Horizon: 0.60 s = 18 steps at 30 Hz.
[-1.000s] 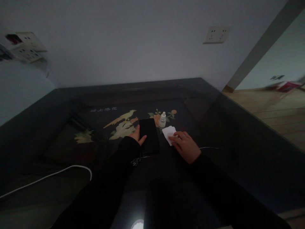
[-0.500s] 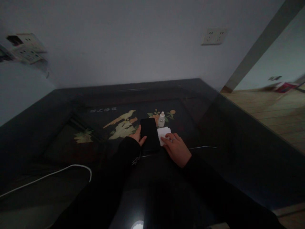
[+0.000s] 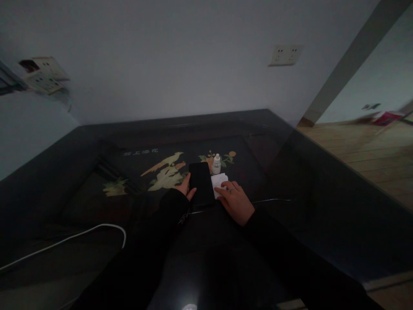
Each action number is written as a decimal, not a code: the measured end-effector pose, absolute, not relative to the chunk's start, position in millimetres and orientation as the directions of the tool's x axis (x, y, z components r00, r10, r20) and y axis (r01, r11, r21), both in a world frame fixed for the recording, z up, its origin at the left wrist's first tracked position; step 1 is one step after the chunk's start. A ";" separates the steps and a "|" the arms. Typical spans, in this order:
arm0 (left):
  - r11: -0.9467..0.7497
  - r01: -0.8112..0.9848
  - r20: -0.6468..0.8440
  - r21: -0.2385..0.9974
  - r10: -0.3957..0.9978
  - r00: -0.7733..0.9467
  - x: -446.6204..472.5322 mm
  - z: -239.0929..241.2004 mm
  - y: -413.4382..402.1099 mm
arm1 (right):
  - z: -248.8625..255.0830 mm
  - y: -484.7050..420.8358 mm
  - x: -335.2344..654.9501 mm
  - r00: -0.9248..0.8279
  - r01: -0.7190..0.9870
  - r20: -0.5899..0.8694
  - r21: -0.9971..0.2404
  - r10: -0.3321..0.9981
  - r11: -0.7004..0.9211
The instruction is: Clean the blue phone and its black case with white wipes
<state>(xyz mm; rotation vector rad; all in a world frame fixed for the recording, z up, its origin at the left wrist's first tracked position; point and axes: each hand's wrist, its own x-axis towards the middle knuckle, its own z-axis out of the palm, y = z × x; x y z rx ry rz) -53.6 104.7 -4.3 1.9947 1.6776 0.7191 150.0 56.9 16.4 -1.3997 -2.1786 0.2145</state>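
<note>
A black phone (image 3: 201, 184) lies flat on the dark glass-topped table (image 3: 309, 193), screen up. My left hand (image 3: 184, 188) rests against the phone's left edge, fingers stretched along it. My right hand (image 3: 235, 200) lies flat with its fingers pressing a folded white cloth (image 3: 219, 181) that touches the phone's right edge. A small clear bottle (image 3: 216, 164) with a white cap stands upright just behind the cloth.
A white cable (image 3: 74, 237) curves across the table's near left. A thin dark cable (image 3: 274, 200) runs right of my right hand. The wall behind carries a socket plate (image 3: 285, 55). Wooden floor (image 3: 364, 150) lies beyond the table's right edge.
My right hand has slid the white cloth leftward until it meets the phone's right edge. My left hand stays at the phone's left edge.
</note>
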 end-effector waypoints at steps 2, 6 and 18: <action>-0.173 0.704 0.153 0.689 0.984 0.092 -56.2 -0.6 98.9 | 18.8 59.6 157.2 -0.252 0.767 0.398 -0.473 0.882 0.433; -0.205 0.562 0.282 0.801 0.958 -0.052 -67.8 15.5 86.3 | 17.0 74.7 191.4 0.048 0.701 0.451 -0.651 0.891 0.291; -0.174 0.015 0.168 0.985 0.921 -0.352 -120.9 16.2 103.6 | -1.5 100.5 286.7 0.445 0.313 0.109 -0.949 0.889 -0.041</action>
